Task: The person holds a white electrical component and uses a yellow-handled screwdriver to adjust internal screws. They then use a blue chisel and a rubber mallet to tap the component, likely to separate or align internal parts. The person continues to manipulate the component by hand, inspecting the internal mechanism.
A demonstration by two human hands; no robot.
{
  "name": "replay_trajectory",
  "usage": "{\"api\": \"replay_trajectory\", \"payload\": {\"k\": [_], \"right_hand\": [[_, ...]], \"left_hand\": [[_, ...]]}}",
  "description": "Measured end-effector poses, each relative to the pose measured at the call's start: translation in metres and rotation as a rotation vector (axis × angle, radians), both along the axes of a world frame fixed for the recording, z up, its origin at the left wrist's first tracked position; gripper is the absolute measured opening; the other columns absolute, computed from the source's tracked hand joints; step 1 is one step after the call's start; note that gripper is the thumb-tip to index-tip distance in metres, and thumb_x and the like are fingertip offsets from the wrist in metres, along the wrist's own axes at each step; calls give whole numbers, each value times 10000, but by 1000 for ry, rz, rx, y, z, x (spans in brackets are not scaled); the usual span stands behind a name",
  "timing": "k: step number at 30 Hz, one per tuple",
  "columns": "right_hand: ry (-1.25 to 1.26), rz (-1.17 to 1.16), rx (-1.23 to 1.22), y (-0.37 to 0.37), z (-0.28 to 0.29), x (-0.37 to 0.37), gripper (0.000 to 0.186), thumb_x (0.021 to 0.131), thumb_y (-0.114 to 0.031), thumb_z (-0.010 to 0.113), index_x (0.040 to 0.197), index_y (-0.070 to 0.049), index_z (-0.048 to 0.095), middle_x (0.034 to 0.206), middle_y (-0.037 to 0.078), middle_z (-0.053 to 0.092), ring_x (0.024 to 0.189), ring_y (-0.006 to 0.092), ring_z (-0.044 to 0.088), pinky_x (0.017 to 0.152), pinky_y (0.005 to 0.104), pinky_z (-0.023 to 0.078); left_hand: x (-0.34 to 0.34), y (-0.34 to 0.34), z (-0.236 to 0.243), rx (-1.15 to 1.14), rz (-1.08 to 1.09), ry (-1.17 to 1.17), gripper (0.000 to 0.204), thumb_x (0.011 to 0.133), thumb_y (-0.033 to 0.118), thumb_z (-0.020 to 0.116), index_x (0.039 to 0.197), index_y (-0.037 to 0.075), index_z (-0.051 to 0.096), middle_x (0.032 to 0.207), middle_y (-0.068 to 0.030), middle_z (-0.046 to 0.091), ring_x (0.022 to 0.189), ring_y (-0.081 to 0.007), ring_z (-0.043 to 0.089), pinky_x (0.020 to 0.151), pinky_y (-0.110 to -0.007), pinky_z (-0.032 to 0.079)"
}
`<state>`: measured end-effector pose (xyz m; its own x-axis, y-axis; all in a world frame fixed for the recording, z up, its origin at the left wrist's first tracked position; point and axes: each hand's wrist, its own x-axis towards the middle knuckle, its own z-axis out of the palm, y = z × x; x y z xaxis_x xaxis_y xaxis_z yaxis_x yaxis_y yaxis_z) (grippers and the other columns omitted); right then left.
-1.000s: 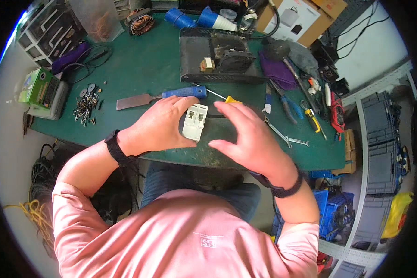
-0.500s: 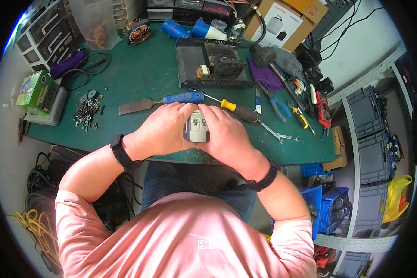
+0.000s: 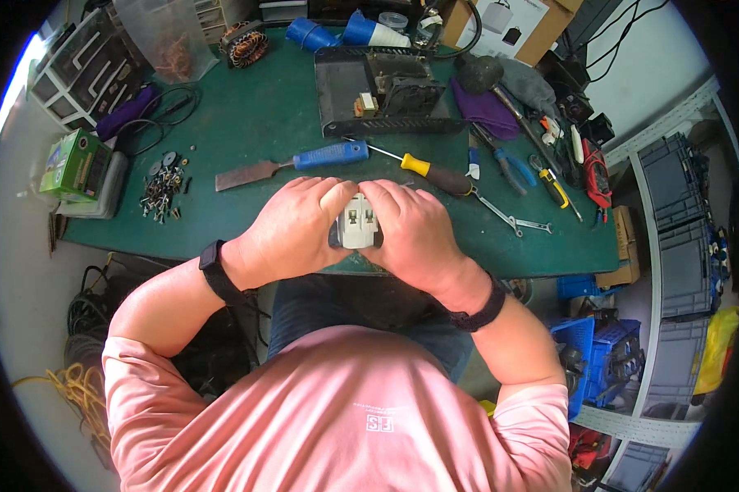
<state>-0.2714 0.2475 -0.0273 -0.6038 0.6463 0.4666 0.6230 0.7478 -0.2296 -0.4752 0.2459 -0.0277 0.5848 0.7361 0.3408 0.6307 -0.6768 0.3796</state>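
Observation:
Both my hands are closed round a small white electrical component (image 3: 356, 224), just above the bench's front edge. Two dark terminal slots show in its pale top face, and its sides look darker. My left hand (image 3: 294, 227) grips it from the left, and my right hand (image 3: 411, 232) from the right. My thumbs and fingers cover most of its body. Just beyond my hands lie a blue-handled scraper (image 3: 331, 155) with a rusty blade and a screwdriver (image 3: 437, 174) with a yellow and dark handle.
Loose screws (image 3: 165, 187) and a green box (image 3: 75, 166) are on the left of the green bench (image 3: 259, 107). An open black metal housing (image 3: 343, 97) stands behind. Wrenches (image 3: 513, 220), pliers (image 3: 513, 168) and a red multimeter (image 3: 597, 182) lie on the right.
The whole view has shifted a little. My hands are now slightly farther from the scraper and nearer to me. Both still hold the white component, showing the same face.

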Motion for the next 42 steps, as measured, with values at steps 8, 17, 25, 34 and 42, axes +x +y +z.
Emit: {"api": "replay_trajectory", "payload": {"k": [8, 17, 25, 34, 42], "right_hand": [[86, 30, -76, 17, -1, 3, 552, 607, -147, 778, 1097, -32, 553, 949, 130, 633, 866, 318, 642, 736, 430, 499], [454, -54, -800, 50, -2, 33, 494, 608, -255, 837, 1004, -24, 654, 919, 119, 708, 825, 242, 691, 746, 357, 528], [762, 98, -1069, 33, 22, 40, 366, 792, -169, 788, 1077, 3, 637, 973, 25, 669, 853, 89, 610, 746, 247, 491], [916, 221, -1171, 13, 19, 34, 462, 799, -243, 789, 1157, -9, 613, 999, 10, 641, 860, 81, 577, 745, 240, 475], [936, 210, -1166, 5, 12, 33, 498, 805, -255, 784, 1204, -26, 592, 1052, 13, 644, 896, 82, 577, 745, 241, 473]], "left_hand": [[4, 6, 7, -103, 22, -44, 673, 615, 174, 804, 1192, -11, 510, 1075, -207, 623, 1024, -386, 601, 914, -442, 468], [-6, 29, 50, -78, 46, -206, 757, 680, 138, 823, 1343, 22, 476, 1220, -198, 571, 1164, -328, 545, 1021, -389, 420], [1, -5, 3, -689, 156, -807, 747, 829, 299, 784, 1364, -72, 418, 1138, -149, 589, 1001, -180, 595, 845, -299, 511], [37, -29, -2, -758, 108, -1136, 892, 744, 221, 856, 1381, -127, 339, 1211, -180, 583, 1100, -211, 593, 925, -323, 502], [38, -33, -3, -795, 158, -1123, 892, 720, 201, 864, 1378, -104, 343, 1209, -139, 568, 1092, -182, 586, 933, -313, 494]]}}
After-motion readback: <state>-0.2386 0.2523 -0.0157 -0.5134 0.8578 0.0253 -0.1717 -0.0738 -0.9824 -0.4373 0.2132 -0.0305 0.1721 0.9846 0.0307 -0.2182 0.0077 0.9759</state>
